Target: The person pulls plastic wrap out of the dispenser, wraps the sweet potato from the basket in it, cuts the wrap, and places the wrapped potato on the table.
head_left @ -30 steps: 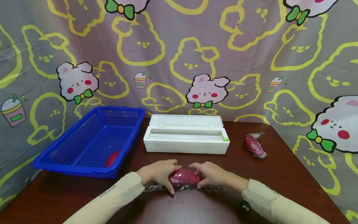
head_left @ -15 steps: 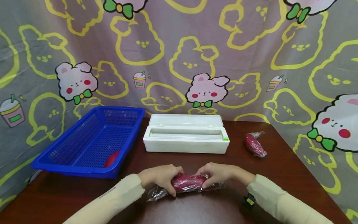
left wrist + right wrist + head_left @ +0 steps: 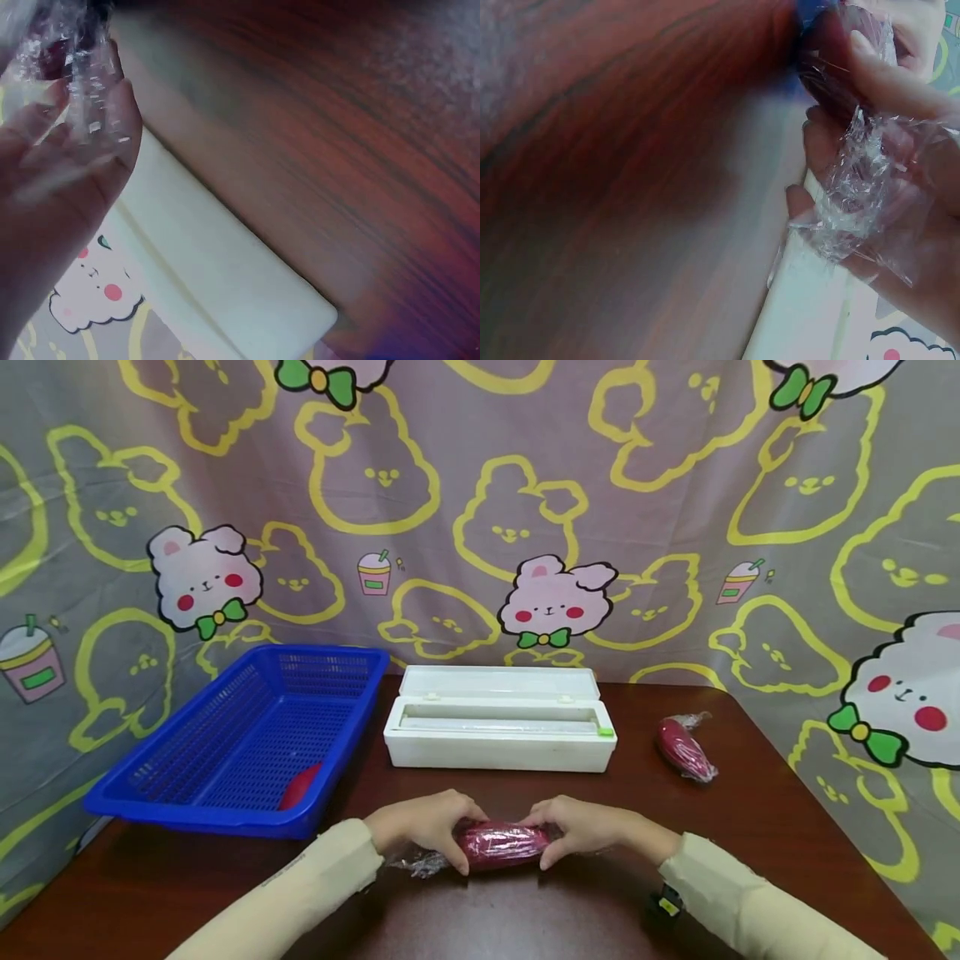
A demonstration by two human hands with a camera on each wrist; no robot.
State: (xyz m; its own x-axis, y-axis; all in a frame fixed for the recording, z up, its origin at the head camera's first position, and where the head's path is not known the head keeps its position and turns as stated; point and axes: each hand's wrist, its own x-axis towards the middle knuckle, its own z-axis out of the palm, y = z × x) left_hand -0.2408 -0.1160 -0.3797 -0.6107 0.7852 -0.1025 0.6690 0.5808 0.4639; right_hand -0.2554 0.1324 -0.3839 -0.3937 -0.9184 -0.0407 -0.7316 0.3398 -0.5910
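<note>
A plump, oblong dark-red item [image 3: 504,846] wrapped in shiny cling film lies across the near middle of the head view; cannot tell what kind of food it is. My left hand [image 3: 429,827] grips its left end, thumb on the near side. At the other end my right hand [image 3: 587,828] holds it the same way. Loose crumpled cling film [image 3: 423,864] sticks out under the left hand. In the right wrist view, bunched film [image 3: 855,195] trails over the palm and fingers, and the dark-red item [image 3: 826,56] shows above. Film [image 3: 90,90] also covers the left fingers in the left wrist view.
A white cling film dispenser [image 3: 498,754], lid raised, stands behind the hands with a roll inside. To the left is a blue basket [image 3: 195,817] holding a red item [image 3: 302,787]. A similar wrapped red item [image 3: 685,750] lies at right on the brown table [image 3: 780,843].
The wrapped item has turned under the hands, and its loose film ends are now drawn in. The right hand has shifted slightly right since a second ago. Basket and dispenser stay put.
</note>
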